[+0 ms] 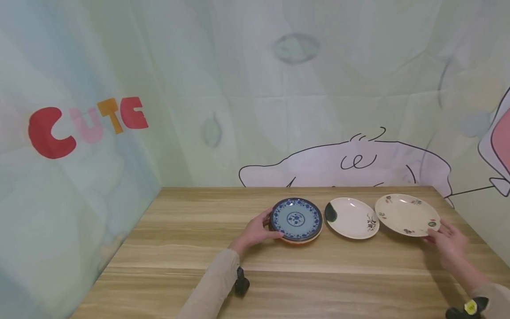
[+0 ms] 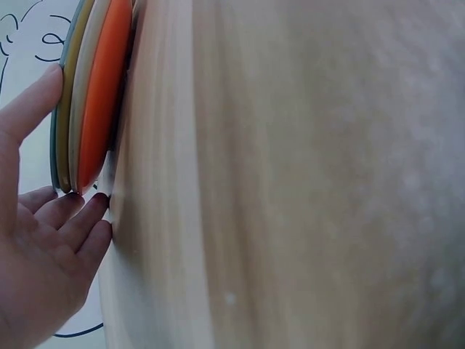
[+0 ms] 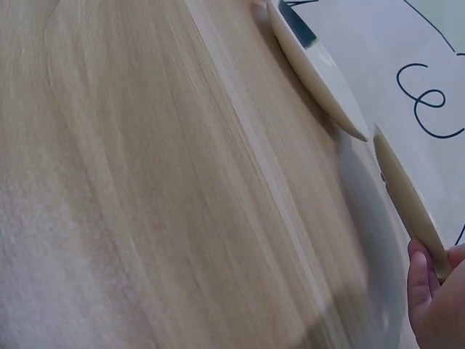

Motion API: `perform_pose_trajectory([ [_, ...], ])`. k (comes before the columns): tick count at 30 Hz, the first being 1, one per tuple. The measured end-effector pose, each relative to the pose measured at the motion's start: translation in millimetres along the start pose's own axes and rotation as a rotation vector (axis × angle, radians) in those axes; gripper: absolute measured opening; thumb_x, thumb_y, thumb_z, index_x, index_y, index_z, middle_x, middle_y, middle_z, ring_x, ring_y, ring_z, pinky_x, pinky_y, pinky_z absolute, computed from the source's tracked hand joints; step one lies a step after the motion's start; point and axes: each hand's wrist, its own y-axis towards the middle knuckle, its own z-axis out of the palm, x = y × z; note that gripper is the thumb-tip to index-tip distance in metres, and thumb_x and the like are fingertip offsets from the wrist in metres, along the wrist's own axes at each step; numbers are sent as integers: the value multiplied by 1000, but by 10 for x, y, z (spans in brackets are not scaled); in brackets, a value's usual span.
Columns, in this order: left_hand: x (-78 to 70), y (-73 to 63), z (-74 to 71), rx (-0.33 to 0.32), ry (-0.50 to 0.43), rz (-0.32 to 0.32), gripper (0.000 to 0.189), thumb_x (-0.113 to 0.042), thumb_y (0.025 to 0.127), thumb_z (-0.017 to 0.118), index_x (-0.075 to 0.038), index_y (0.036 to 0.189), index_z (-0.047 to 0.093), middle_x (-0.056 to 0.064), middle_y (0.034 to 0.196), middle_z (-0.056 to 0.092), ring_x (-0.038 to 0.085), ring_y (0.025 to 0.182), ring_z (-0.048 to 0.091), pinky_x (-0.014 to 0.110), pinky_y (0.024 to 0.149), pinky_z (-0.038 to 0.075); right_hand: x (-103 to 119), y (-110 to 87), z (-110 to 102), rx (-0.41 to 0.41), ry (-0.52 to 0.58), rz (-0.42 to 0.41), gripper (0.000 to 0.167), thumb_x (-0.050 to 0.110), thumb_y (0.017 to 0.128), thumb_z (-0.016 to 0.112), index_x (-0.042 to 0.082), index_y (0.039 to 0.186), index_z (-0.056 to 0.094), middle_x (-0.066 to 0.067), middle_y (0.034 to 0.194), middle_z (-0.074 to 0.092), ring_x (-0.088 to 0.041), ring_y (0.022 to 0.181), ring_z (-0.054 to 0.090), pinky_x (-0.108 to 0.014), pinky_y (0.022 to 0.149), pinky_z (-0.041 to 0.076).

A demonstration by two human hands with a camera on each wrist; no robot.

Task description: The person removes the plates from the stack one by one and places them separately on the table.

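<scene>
A stack of several plates (image 2: pixel 105 94) sits on the wooden table, with a blue flower-patterned plate (image 1: pixel 296 219) on top and an orange plate (image 2: pixel 109 87) at the bottom. My left hand (image 1: pixel 258 230) rests against its left side, thumb at the top plate's near rim, fingers loosely spread along the edge. At the right, my right hand (image 1: pixel 449 243) pinches a cream plate (image 1: pixel 407 215) by its near right rim, thumb on top and fingers beneath. This plate is tilted, held above the tabletop with a shadow below it.
Between the stack and the cream plate lies a white plate (image 1: pixel 350 218) with a dark green patch, close beside both. All the plates are near the back edge of the wooden table (image 1: pixel 255 292). A printed cloth (image 1: pixel 223 88) hangs behind the table.
</scene>
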Motion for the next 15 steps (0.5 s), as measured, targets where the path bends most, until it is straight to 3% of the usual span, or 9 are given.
perform_pose_trajectory([
  [4, 1, 2, -6, -2, -8, 6, 91, -32, 68, 79, -12, 142, 30, 12, 140, 39, 30, 126, 38, 45, 106, 31, 12, -8, -11, -25, 41, 29, 70, -5, 89, 43, 9, 144, 3, -20, 144, 9, 5, 56, 56, -14, 59, 53],
  [6, 0, 3, -8, -4, -9, 6, 91, -32, 68, 79, -12, 142, 30, 12, 140, 39, 30, 126, 38, 45, 106, 31, 10, -10, -21, -29, 54, 34, 70, -5, 88, 44, 9, 144, 3, -16, 143, 17, 5, 56, 56, -14, 60, 53],
  [7, 1, 3, -8, -4, -9, 8, 91, -32, 68, 79, -12, 142, 30, 12, 140, 39, 30, 126, 38, 45, 105, 31, 7, -9, -26, -33, 53, 37, 70, -5, 88, 44, 8, 144, 3, -15, 139, 33, 4, 56, 57, -15, 60, 54],
  [8, 1, 3, -9, -4, -9, 11, 91, -32, 68, 79, -11, 142, 30, 12, 140, 39, 30, 126, 38, 45, 105, 31, 5, -10, -28, -35, 43, 37, 70, -6, 88, 44, 8, 144, 3, -14, 138, 33, 4, 56, 56, -15, 61, 54],
  [11, -6, -2, -10, -3, -8, 15, 90, -31, 68, 79, -10, 141, 30, 13, 139, 39, 31, 126, 38, 45, 105, 32, -6, -7, -30, -46, 20, 44, 70, -6, 88, 44, 7, 144, 3, -16, 138, 33, 4, 56, 55, -15, 61, 54],
  [13, -10, -6, -10, -2, -7, 15, 90, -31, 69, 79, -10, 141, 30, 13, 140, 39, 31, 126, 38, 45, 105, 32, -15, -3, -25, -57, -5, 50, 69, -5, 88, 43, 8, 143, 3, -21, 141, 27, 5, 55, 54, -15, 60, 53],
  [14, -13, -8, -13, -2, -8, 15, 91, -31, 69, 79, -10, 142, 29, 14, 140, 38, 31, 126, 38, 45, 105, 32, -19, 0, -20, -62, -28, 46, 69, -5, 88, 43, 8, 143, 3, -21, 145, 11, 7, 55, 53, -14, 60, 53],
  [15, -13, -9, -14, -1, -7, 14, 91, -31, 68, 79, -10, 142, 29, 14, 140, 38, 31, 126, 38, 44, 105, 32, -25, 6, -17, -69, -41, 45, 69, -5, 88, 43, 8, 143, 3, -22, 145, 11, 8, 54, 51, -14, 60, 53],
])
